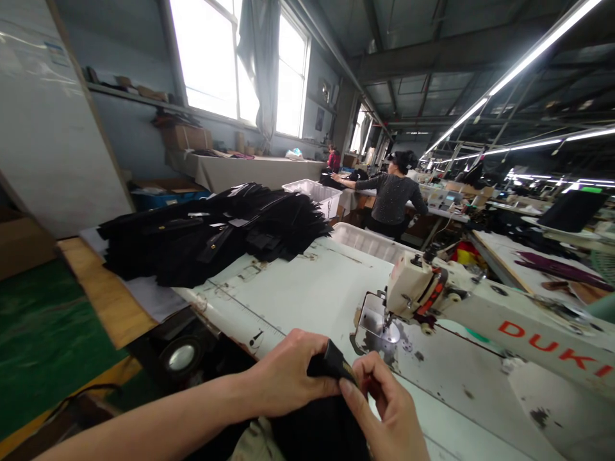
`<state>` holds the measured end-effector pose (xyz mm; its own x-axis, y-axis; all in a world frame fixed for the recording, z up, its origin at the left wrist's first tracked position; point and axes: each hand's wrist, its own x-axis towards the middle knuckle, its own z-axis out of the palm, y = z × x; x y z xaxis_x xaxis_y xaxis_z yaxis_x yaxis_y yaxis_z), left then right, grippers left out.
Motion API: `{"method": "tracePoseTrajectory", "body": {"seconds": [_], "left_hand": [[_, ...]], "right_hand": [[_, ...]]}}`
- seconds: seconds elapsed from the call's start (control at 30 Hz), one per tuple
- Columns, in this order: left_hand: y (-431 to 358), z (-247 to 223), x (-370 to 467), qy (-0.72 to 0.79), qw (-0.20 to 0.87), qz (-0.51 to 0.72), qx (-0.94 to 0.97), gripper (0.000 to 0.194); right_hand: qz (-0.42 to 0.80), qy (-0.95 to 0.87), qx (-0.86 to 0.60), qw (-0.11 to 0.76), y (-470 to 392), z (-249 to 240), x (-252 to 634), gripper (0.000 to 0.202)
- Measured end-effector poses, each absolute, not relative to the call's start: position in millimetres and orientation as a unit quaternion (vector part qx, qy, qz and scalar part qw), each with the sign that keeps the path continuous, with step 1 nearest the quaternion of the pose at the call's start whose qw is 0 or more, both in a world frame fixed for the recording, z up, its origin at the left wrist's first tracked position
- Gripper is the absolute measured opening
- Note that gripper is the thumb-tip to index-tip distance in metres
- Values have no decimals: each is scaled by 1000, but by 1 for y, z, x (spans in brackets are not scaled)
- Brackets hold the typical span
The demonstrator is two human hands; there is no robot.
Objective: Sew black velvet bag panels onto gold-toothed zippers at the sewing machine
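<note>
A piece of black fabric (319, 426) hangs from my hands at the near edge of the sewing table. My left hand (291, 371) grips its folded upper edge between thumb and fingers. On the other side of that fold, my right hand (384, 403) pinches the same edge, thumb tip against the cloth. Small gold-coloured marks show on the fold between the hands. The lower part of the fabric drops out of view over my lap. Just beyond my hands stands a sewing machine (432, 291), its needle area above a worn metal plate.
A large pile of black fabric pieces (216, 224) covers the table's far left. Behind the table are white plastic crates (312, 192). A co-worker (396, 192) sits at another station. A dark thread cone (574, 208) stands at right, and a wooden board (106, 294) edges the left.
</note>
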<state>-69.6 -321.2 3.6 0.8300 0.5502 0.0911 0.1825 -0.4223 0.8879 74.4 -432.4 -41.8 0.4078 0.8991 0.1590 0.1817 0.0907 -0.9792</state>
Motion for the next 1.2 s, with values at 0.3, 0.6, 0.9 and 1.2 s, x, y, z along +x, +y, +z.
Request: {"method": "tracePoseTrajectory", "body": {"seconds": [0.3,0.6,0.9,1.2], "left_hand": [[-321,9,-69,208,487,186,827,13],[-328,10,-67,184,481,213,830,11],[-338,1,-67,128,376,295,869,20],[-342,2,-70,97,333,373,861,16]], "right_hand": [[382,-294,-523,702,-431,-39,62,41],[458,-218,-465,726,-430,-44,66,39],[504,-230,-396,732,-433,-49,67,34],[366,-386,-525,664,-444,-52,81,40]]}}
